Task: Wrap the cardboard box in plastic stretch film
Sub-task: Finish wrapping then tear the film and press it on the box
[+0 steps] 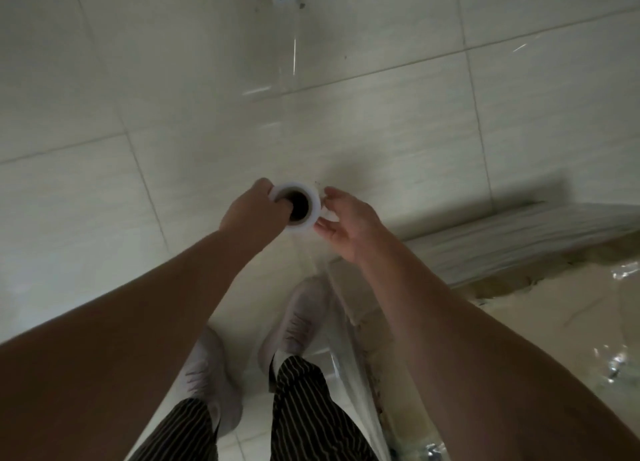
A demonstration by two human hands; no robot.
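Your left forearm crosses the lower left of the view, nearest the lens, and runs up to the left hand [254, 211]. Its fingers [281, 202] hook into the dark core of the roll of stretch film [313, 206] and the thumb side sits against the rim: a firm grip, with the roll held upright, open end facing you, above the tiled floor [156, 114].

Just right of the roll, the right hand [349, 225] stands palm-in, its fingers [325, 228] half-curled at the roll's outer wall. A crumple of white film lies between them. Motion blur prevents a finding on whether they pinch it or only touch it.

The film sheet [346, 367] appears to trail from below the roll down past your shoes [298, 318] towards the cardboard box [519, 308], which sits on the floor at the lower right. The box already carries glossy layers over its top and near side.

Assessment: a pass around the box is in progress. Recommendations:
- Let the roll turn on the left fingers, not in a clamped fist.
- Use the right hand as a brake on the wall to hold tension.
- Hold the roll axis parallel to the box edge so the film lays flat.
- Mind the sheet by your feet; it looks like a trip hazard.
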